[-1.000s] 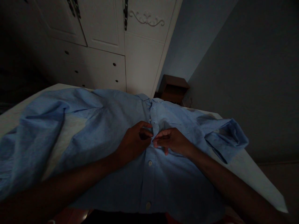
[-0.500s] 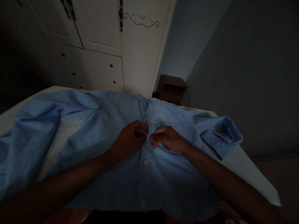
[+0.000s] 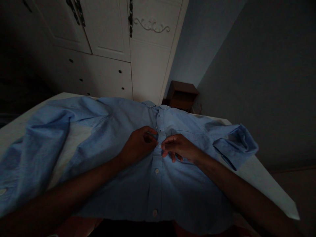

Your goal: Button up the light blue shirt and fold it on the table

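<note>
Covering much of the white table [image 3: 266, 187] with the blue shirt [image 3: 120, 113], curling the left hand [image 3: 138, 144] half-open at mid-shirt, hiding any grip, pinching the placket [image 3: 161, 136] with the right hand [image 3: 182, 147], baring more white button [image 3: 160, 146] than earlier.

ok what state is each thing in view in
Light-blue button-up shirt, spread face up
Placket, unbuttoned at the chest
Two lower buttons, fastened
Left hand, curled at the placket, grip unclear
Right hand, pinching the placket
White wardrobe, visible doors and drawers shut
Brown wooden cabinet, open-fronted
</note>
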{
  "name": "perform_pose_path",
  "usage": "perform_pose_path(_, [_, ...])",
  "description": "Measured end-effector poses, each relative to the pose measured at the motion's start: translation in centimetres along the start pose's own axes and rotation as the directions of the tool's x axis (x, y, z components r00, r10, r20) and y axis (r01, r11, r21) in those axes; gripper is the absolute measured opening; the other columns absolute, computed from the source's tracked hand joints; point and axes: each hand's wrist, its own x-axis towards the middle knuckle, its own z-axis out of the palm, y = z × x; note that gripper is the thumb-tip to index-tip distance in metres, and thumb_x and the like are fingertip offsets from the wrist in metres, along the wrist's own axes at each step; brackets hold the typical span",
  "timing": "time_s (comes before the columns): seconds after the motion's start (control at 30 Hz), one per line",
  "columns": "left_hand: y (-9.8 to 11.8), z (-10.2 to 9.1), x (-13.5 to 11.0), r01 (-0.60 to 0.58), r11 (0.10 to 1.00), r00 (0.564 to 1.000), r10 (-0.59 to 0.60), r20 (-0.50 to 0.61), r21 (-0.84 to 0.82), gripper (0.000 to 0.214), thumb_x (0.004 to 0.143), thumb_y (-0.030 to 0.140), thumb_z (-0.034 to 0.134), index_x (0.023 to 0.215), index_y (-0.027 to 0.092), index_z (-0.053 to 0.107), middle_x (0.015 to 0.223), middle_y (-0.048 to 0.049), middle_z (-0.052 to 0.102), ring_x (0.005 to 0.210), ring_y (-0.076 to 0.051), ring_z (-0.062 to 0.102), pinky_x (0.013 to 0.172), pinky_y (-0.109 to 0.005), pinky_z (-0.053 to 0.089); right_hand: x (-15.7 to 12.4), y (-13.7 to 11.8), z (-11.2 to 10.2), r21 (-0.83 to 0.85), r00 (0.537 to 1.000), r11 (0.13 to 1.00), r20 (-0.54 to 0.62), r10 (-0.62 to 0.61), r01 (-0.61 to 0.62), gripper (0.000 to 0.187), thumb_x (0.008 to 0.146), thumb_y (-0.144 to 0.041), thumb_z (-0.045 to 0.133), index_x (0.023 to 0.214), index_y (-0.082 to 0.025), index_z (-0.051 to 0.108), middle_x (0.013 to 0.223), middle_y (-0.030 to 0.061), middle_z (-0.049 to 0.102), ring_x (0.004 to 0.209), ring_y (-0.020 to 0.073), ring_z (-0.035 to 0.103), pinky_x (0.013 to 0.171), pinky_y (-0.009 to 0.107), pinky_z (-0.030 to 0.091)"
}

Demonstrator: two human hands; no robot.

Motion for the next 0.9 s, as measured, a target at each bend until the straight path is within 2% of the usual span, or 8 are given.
perform_pose_path(0.1, [-0.1,-0.2,0.2,0.006,1.000,1.000,-0.007,0.009,0.029,0.027,0.070,0.020,0.066,0.097,0.018,0.062,0.078,-0.0019,0.072,0.072,-0.017,0.069,0.066,-0.028,0.053,-0.1,-0.1,-0.1,-0.007,1.000,1.000,0.012,-0.011,0.011,0.016,0.075,-0.030,0.069,0.078,-0.015,0.064,0.065,0.0011,0.072,0.036,0.0068,0.055,0.027,0.014,0.032])
perform_pose_path(0.3, [-0.8,-0.2,0.2,-0.115,0.966,0.992,0.098,0.084,0.232,0.021,0.076,0.024,0.065,0.096,0.020,0.064,0.082,-0.0022,0.071,0.076,-0.018,0.068,0.071,-0.031,0.052,0.0,0.5,0.5,-0.153,0.995,0.986,-0.062,-0.084,0.074,0.031,0.077,-0.046,0.070,0.081,-0.017,0.063,0.068,0.0002,0.071,0.033,0.0063,0.049,0.028,0.018,0.027])
perform_pose_path(0.43, [-0.8,-0.2,0.2,-0.219,0.864,0.976,0.189,0.112,0.454,0.019,0.080,0.023,0.064,0.099,0.020,0.065,0.092,-0.0053,0.070,0.090,-0.023,0.065,0.083,-0.037,0.051,0.1,0.9,0.7,-0.418,0.942,0.886,-0.163,-0.292,0.203,0.022,0.082,-0.037,0.068,0.071,-0.018,0.063,0.055,-0.0031,0.061,0.044,0.0079,0.050,0.045,0.021,0.036])
perform_pose_path(0.57, [-0.8,-0.6,0.5,-0.320,0.768,0.944,0.305,0.123,0.554,0.036,0.081,0.023,0.067,0.117,0.018,0.061,0.117,-0.0130,0.064,0.113,-0.029,0.058,0.097,-0.044,0.047,0.0,0.8,0.5,-0.633,0.906,0.754,-0.194,-0.376,0.177,0.023,0.082,-0.037,0.070,0.069,-0.020,0.062,0.060,-0.0020,0.062,0.055,0.0113,0.054,0.053,0.023,0.035])
perform_pose_path(0.67, [-1.2,-1.0,0.9,-0.408,0.683,0.905,0.392,0.167,0.606,0.054,0.083,0.025,0.067,0.134,0.018,0.051,0.143,-0.0175,0.049,0.134,-0.032,0.044,0.107,-0.049,0.039,0.0,0.8,0.3,-0.674,0.904,0.721,-0.193,-0.381,0.161,0.025,0.082,-0.041,0.069,0.070,-0.020,0.062,0.062,-0.0017,0.062,0.056,0.0121,0.054,0.054,0.024,0.034])
perform_pose_path(0.73, [-1.8,-1.3,1.1,-0.471,0.611,0.874,0.422,0.242,0.636,0.056,0.088,0.029,0.062,0.140,0.021,0.046,0.152,-0.0170,0.039,0.143,-0.032,0.032,0.112,-0.050,0.033,0.3,1.0,0.2,-0.674,0.898,0.719,-0.194,-0.394,0.170,0.028,0.082,-0.044,0.069,0.069,-0.020,0.061,0.062,-0.0017,0.061,0.057,0.0123,0.054,0.054,0.024,0.034])
perform_pose_path(0.83, [-2.8,-1.6,1.4,-0.515,0.529,0.853,0.393,0.343,0.674,0.052,0.096,0.039,0.048,0.143,0.018,0.043,0.154,-0.0170,0.038,0.146,-0.030,0.027,0.116,-0.050,0.025,0.5,1.5,0.0,-0.651,0.890,0.729,-0.180,-0.419,0.212,0.034,0.082,-0.051,0.067,0.070,-0.020,0.060,0.060,-0.0024,0.059,0.056,0.0124,0.054,0.054,0.024,0.035])
perform_pose_path(0.9, [-3.3,-1.6,1.5,-0.511,0.509,0.856,0.368,0.362,0.693,0.057,0.098,0.048,0.041,0.144,0.015,0.042,0.153,-0.0183,0.039,0.146,-0.030,0.029,0.118,-0.050,0.022,0.4,1.9,-0.1,-0.632,0.883,0.737,-0.176,-0.435,0.238,0.034,0.081,-0.053,0.068,0.078,-0.020,0.062,0.061,-0.0030,0.059,0.057,0.0129,0.055,0.055,0.024,0.038])
